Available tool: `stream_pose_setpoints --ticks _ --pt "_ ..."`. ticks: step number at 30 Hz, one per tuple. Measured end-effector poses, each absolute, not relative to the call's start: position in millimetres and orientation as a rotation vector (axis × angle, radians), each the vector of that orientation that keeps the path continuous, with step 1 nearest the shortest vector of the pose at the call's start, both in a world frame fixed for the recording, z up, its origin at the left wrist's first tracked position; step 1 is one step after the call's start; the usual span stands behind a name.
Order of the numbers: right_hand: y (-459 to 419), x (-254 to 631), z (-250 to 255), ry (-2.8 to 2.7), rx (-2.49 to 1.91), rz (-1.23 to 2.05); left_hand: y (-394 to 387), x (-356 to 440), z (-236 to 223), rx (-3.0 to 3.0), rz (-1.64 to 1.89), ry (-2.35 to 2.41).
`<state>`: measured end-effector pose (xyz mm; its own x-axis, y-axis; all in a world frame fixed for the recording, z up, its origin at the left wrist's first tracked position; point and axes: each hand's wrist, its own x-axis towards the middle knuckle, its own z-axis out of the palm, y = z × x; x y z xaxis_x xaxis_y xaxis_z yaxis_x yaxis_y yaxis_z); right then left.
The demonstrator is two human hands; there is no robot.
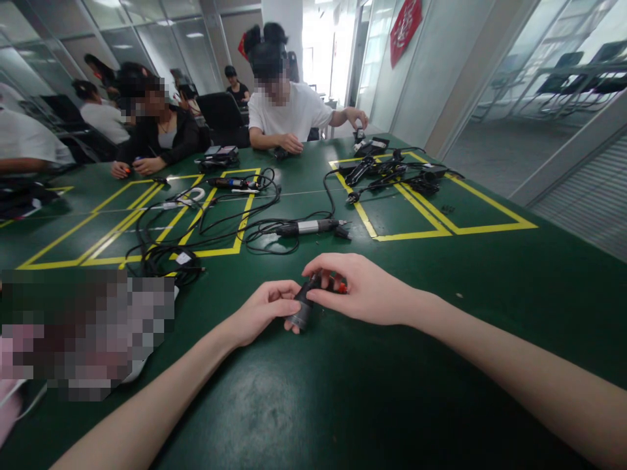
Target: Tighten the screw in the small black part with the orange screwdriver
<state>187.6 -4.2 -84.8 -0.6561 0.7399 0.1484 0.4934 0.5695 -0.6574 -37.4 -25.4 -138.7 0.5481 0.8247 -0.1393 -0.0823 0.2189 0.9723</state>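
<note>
My left hand point(268, 311) is closed around a short dark grey cylindrical part point(300, 316), thumb across its side and fingertips showing underneath. The part is tilted, its narrower black end toward my right hand point(360, 290). My right thumb and curled fingers close on that narrower end from above and the right. Under the right fingers a small red-orange piece point(342, 287) pokes out; what it belongs to is hidden. Just beyond my hands lies a black-and-silver pen-shaped power tool point(308, 227) with its cable.
Yellow tape point(416, 235) marks boxes on the green table point(392, 405). Coiled black cables point(164, 261) lie left, more cabled tools point(377, 170) back right. A blurred-out object point(142, 352) lies near my left forearm. A co-worker in white point(294, 111) sits opposite; others sit left.
</note>
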Motion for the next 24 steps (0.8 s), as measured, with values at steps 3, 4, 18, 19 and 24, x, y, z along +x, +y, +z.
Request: stream_pose_setpoints --ticks 3,4,18,19,24 --pt "-3.9 186.8 -85.1 -2.403 -0.963 0.834 -24.4 -38.2 -139.7 1.199 0.714 0.784" --pt "-3.8 186.5 -85.4 -2.404 -0.952 0.833 -24.4 -38.4 -139.7 1.202 0.71 0.787" --pt "-5.9 185.2 -88.5 -2.455 -0.998 0.709 -30.2 -31.3 -136.8 1.255 0.707 0.817" --pt "-5.9 184.8 -88.8 -2.46 -1.008 0.708 -30.5 -31.1 -136.4 1.256 0.705 0.813" --pt "-7.7 183.4 -89.6 -2.47 -1.023 0.741 -31.0 -31.8 -133.4 1.268 0.621 0.813"
